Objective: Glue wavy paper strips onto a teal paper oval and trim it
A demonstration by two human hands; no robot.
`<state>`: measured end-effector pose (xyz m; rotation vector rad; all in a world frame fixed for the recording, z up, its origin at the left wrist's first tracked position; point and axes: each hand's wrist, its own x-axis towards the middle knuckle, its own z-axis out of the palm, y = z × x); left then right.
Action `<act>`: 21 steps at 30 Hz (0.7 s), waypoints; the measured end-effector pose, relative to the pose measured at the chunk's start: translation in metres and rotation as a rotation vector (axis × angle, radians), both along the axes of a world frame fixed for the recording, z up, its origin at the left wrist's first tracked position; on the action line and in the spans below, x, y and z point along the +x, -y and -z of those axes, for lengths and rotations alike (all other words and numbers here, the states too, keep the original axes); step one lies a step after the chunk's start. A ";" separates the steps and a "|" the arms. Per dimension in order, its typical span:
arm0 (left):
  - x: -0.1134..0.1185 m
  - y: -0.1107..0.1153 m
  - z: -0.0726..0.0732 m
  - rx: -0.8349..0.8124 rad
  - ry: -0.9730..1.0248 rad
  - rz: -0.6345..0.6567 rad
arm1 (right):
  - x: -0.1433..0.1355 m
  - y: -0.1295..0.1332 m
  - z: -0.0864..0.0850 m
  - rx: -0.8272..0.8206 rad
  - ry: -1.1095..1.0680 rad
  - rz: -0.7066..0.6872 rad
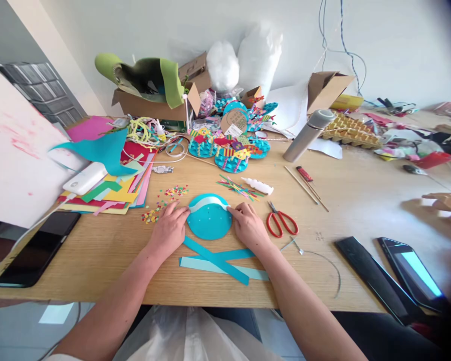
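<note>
A round blue disc (209,225) with small pale dots lies flat on the table between my hands. Across its upper part bows a pale blue paper strip (209,201). My left hand (169,225) pinches the strip's left end at the disc's rim, and my right hand (251,225) pinches the right end at the opposite rim. Nearer to me, blue paper strips (214,259) and a lighter strip (203,264) lie crossed, partly under my right wrist. Red-handled scissors (281,221) rest to the right. Small paper confetti (150,215) is scattered beside my left hand.
A white glue bottle (258,186) and thin coloured paper strips (237,187) lie beyond the disc. Decorated blue crafts (231,161), a grey thermos (311,136) and coloured paper sheets (135,193) stand farther back. Phones (37,250) lie at both sides; another person's hand (445,204) shows at right.
</note>
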<state>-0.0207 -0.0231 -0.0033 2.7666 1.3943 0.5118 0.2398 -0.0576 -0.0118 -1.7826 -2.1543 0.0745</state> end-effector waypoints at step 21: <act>0.000 -0.001 -0.004 0.082 0.098 -0.050 | -0.012 0.010 -0.036 0.198 -0.018 -0.008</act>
